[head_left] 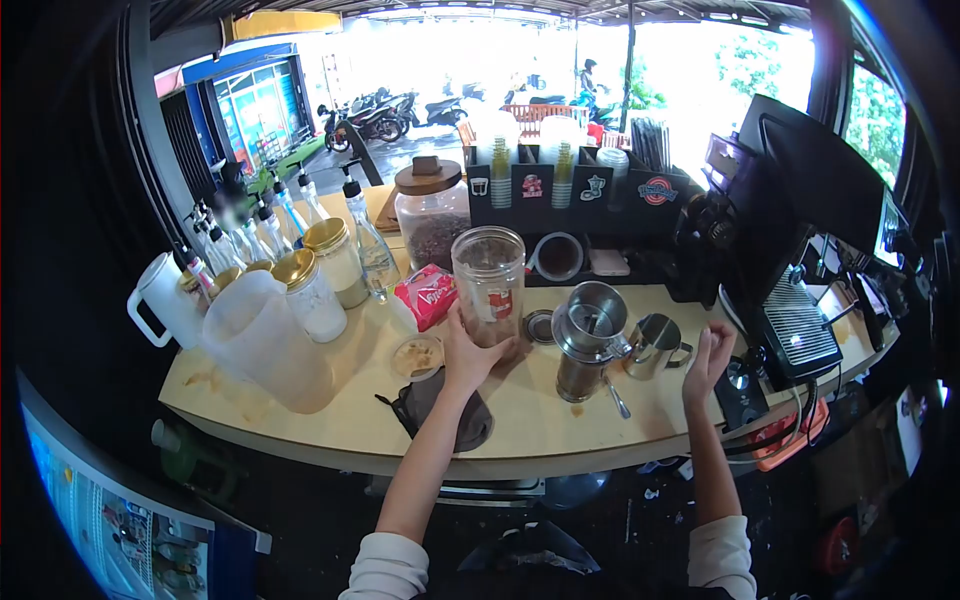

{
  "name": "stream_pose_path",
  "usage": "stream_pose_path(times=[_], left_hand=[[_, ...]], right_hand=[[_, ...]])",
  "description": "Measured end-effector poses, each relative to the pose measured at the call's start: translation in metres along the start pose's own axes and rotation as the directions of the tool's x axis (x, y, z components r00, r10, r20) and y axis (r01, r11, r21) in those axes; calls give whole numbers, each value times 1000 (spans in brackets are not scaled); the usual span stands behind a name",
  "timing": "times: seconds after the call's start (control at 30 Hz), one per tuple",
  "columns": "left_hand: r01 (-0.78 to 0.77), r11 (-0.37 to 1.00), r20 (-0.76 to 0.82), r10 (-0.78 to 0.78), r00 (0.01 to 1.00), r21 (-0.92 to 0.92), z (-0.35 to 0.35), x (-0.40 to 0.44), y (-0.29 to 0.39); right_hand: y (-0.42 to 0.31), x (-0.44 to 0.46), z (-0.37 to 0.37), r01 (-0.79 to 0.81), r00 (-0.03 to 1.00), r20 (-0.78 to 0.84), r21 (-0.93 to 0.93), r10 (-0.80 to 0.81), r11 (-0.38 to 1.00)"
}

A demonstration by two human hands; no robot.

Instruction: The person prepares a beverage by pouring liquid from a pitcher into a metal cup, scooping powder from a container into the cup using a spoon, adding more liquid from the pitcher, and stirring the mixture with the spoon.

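My left hand (pixel 475 352) is curled around the lower part of a tall clear jar (pixel 488 262) with a red label, which stands upright on the counter. To its right is a metal drip coffee filter (pixel 590 318) on top of a glass (pixel 580 378), with a spoon handle (pixel 618 398) beside it. A steel milk pitcher (pixel 652 345) stands between the filter and my right hand (pixel 708 362). That hand is raised with its fingers curled together, apart from the pitcher, and nothing shows in it. A round lid (pixel 540 326) lies behind the filter.
Left stand a frosted plastic pitcher (pixel 265 335), gold-lidded jars (pixel 318 300) and pump bottles (pixel 370 240). A red-and-white packet (pixel 427 297), a small tub (pixel 417 357) and a dark cloth (pixel 455 415) surround my left arm. An espresso machine (pixel 800 310) is at right, a cup holder (pixel 540 195) behind.
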State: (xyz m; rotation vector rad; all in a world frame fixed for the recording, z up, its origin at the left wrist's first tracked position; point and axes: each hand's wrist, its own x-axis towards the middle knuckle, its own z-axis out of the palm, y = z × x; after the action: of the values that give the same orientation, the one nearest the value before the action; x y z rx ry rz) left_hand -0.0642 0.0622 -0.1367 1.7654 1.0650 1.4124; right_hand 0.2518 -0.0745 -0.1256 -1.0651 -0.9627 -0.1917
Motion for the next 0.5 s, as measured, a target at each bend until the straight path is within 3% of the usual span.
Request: stream_pose_path(times=[0.03, 0.1, 0.17, 0.2, 0.3, 0.33, 0.4, 0.43, 0.5], left_hand=[[2, 1000, -6, -2, 1000, -5, -1, 0, -2], [-18, 999, -54, 20, 998, 41, -2, -1, -4], [-79, 996, -69, 81, 994, 40, -6, -1, -6], [-142, 989, -82, 145, 986, 43, -8, -2, -7], [-141, 986, -86, 149, 985, 88, -17, -7, 2], [-141, 986, -86, 149, 985, 91, -17, -7, -2], [-169, 983, -54, 165, 985, -69, -17, -6, -11], [-169, 983, -53, 166, 985, -67, -18, -7, -12], [-222, 975, 5, 222, 975, 10, -20, -9, -2]], right_hand=[[-18, 12, 10, 148, 988, 43, 27, -149, 989], [-73, 31, 39, 266, 942, 205, 23, -265, 964], [-117, 45, 67, 331, 819, 456, 118, -348, 936], [-142, 48, 82, 341, 746, 558, 147, -363, 928], [-181, 46, 122, 314, 519, 769, 234, -373, 920], [-182, 46, 135, 312, 520, 768, 237, -374, 920], [-172, 43, 159, 348, 260, 910, 224, -323, 910], [-167, 40, 170, 346, 262, 909, 225, -324, 911], [-155, 36, 190, 332, 87, 948, 262, -306, 906]])
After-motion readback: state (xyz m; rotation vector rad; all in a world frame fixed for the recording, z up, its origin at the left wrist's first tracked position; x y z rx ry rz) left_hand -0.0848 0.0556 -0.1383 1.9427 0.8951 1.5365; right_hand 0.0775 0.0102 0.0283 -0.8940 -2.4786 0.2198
